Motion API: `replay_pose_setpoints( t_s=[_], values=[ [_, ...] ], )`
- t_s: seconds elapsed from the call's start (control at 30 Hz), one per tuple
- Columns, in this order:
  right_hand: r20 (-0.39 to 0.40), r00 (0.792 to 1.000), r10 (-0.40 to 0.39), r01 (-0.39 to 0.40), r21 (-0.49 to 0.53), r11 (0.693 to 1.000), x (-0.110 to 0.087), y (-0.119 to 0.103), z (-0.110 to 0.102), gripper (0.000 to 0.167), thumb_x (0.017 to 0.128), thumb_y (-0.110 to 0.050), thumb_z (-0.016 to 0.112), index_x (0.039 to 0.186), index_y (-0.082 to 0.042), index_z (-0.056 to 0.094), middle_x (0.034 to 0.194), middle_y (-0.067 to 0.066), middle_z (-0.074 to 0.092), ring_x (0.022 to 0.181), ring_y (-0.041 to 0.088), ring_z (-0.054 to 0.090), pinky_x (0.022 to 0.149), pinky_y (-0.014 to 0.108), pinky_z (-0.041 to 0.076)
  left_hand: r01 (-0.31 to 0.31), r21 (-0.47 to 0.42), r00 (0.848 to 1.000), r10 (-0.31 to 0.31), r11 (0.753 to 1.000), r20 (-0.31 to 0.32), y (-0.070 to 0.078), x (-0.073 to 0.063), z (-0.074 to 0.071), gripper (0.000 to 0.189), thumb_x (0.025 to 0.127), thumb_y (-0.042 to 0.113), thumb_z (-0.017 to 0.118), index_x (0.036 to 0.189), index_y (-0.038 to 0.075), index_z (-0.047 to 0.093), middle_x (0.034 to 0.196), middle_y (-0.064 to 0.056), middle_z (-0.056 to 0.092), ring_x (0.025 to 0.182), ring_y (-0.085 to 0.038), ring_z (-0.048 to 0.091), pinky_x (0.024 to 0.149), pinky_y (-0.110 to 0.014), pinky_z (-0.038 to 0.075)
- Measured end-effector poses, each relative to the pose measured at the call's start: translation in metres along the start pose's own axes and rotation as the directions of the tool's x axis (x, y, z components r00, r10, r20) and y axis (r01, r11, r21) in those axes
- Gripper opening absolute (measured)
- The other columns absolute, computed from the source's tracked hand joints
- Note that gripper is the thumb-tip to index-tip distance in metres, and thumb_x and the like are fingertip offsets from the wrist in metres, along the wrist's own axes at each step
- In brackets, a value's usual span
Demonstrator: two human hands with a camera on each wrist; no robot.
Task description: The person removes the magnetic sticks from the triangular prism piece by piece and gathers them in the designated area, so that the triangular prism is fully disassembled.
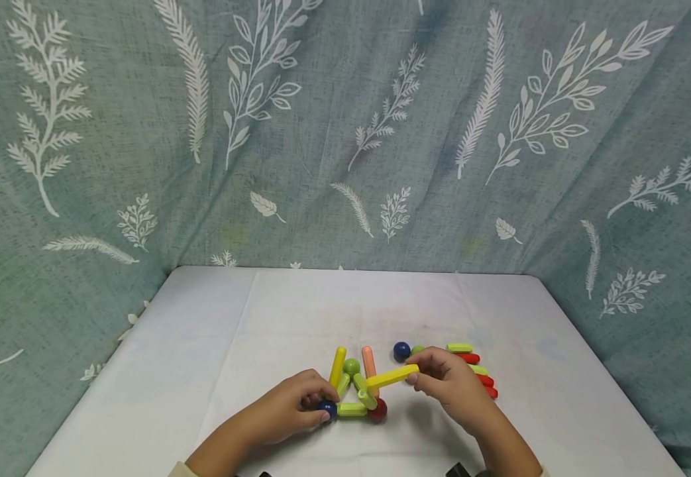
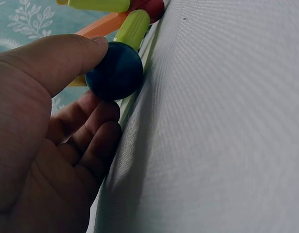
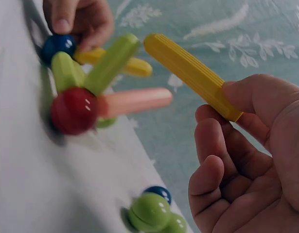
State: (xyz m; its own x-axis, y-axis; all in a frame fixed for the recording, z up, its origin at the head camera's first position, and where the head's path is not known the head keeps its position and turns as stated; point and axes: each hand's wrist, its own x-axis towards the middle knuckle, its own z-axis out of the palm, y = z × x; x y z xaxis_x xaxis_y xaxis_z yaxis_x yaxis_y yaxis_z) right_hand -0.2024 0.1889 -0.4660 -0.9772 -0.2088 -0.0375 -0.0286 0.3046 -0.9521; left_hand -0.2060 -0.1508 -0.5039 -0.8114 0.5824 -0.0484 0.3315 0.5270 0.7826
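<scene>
My left hand [image 1: 288, 404] pinches a dark blue ball [image 2: 114, 71] at the near left corner of a small frame of sticks and balls. A light green stick [image 1: 352, 410] joins it to a red ball [image 3: 74, 110]. From the red ball, another light green stick [image 3: 112, 64] points upward and an orange stick [image 3: 137, 100] reaches away. A green ball [image 1: 352, 366] sits at the frame's far corner; a yellow stick [image 1: 338, 366] extends on the left. My right hand [image 1: 452, 387] pinches one end of a second yellow stick [image 3: 190, 75], held raised beside the frame.
Right of the frame lie a loose dark blue ball [image 1: 401, 351] and green balls [image 3: 150, 212]. Several red and light green sticks [image 1: 469, 358] form a row by my right hand, which partly hides them. A leaf-patterned curtain [image 1: 333, 132] surrounds the white table [image 1: 297, 298].
</scene>
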Motion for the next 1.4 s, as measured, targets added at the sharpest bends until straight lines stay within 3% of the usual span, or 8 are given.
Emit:
replay_pose_setpoints(
  t_s=[0.37,0.53,0.6,0.73,0.8,1.07,1.4],
  values=[
    [-0.134,0.991,0.007,-0.015,-0.055,0.998,0.003,0.006,-0.026,0.027,0.095,-0.017,0.077,0.119,-0.009,0.071,0.109,0.008,0.072,0.088,0.025,0.065,0.079,0.037,0.06,0.005,0.003,1.0,-0.005,1.0,0.002,0.0,0.0,0.001,0.022,0.096,0.033,0.078,0.116,0.037,0.071,0.113,0.013,0.059,0.099,-0.009,0.056,0.087,-0.025,0.052],
    [-0.203,0.977,0.062,-0.086,-0.11,0.99,0.004,0.009,-0.045,0.028,0.097,-0.019,0.074,0.124,-0.012,0.069,0.11,0.013,0.071,0.086,0.029,0.063,0.067,0.036,0.058,0.004,0.007,1.0,-0.004,1.0,0.009,0.0,0.002,0.001,0.022,0.096,0.033,0.078,0.117,0.036,0.071,0.113,0.013,0.06,0.099,-0.009,0.057,0.086,-0.025,0.052],
    [-0.227,0.971,0.079,-0.108,-0.122,0.987,0.005,0.011,-0.054,0.029,0.098,-0.02,0.073,0.126,-0.012,0.068,0.113,0.015,0.071,0.088,0.029,0.064,0.069,0.034,0.059,0.002,0.012,1.0,-0.002,1.0,0.008,0.0,0.002,0.001,0.022,0.096,0.033,0.078,0.117,0.036,0.071,0.112,0.013,0.059,0.098,-0.009,0.057,0.086,-0.025,0.052],
    [-0.263,0.961,0.089,-0.133,-0.153,0.979,0.006,0.018,-0.07,0.035,0.101,-0.024,0.071,0.133,-0.01,0.065,0.122,0.012,0.069,0.106,0.025,0.066,0.089,0.031,0.06,0.004,0.021,1.0,-0.004,1.0,0.002,0.0,0.003,0.0,0.022,0.096,0.033,0.078,0.116,0.037,0.071,0.113,0.014,0.059,0.098,-0.008,0.057,0.086,-0.025,0.051],
    [-0.283,0.954,0.101,-0.154,-0.173,0.973,0.007,0.021,-0.077,0.038,0.102,-0.028,0.069,0.135,-0.011,0.064,0.126,0.011,0.068,0.113,0.025,0.064,0.091,0.031,0.06,0.003,0.018,1.0,-0.003,1.0,0.003,0.0,0.003,0.0,0.022,0.096,0.033,0.078,0.117,0.036,0.071,0.113,0.014,0.059,0.099,-0.008,0.057,0.086,-0.025,0.052],
    [-0.337,0.934,0.118,-0.194,-0.201,0.96,0.01,0.03,-0.098,0.042,0.106,-0.034,0.063,0.141,-0.011,0.059,0.131,0.013,0.065,0.103,0.028,0.061,0.083,0.031,0.055,0.013,0.011,1.0,-0.014,1.0,0.006,-0.001,0.003,0.0,0.022,0.096,0.033,0.078,0.116,0.037,0.071,0.113,0.013,0.059,0.099,-0.008,0.057,0.086,-0.025,0.052],
    [-0.426,0.896,0.124,-0.238,-0.227,0.944,0.014,0.05,-0.123,0.042,0.108,-0.033,0.06,0.144,-0.013,0.059,0.129,0.017,0.065,0.105,0.027,0.065,0.083,0.03,0.057,0.01,0.025,1.0,-0.011,1.0,0.01,-0.004,0.002,0.0,0.022,0.096,0.035,0.077,0.117,0.038,0.07,0.114,0.015,0.059,0.099,-0.007,0.057,0.088,-0.025,0.052]
  ],
)
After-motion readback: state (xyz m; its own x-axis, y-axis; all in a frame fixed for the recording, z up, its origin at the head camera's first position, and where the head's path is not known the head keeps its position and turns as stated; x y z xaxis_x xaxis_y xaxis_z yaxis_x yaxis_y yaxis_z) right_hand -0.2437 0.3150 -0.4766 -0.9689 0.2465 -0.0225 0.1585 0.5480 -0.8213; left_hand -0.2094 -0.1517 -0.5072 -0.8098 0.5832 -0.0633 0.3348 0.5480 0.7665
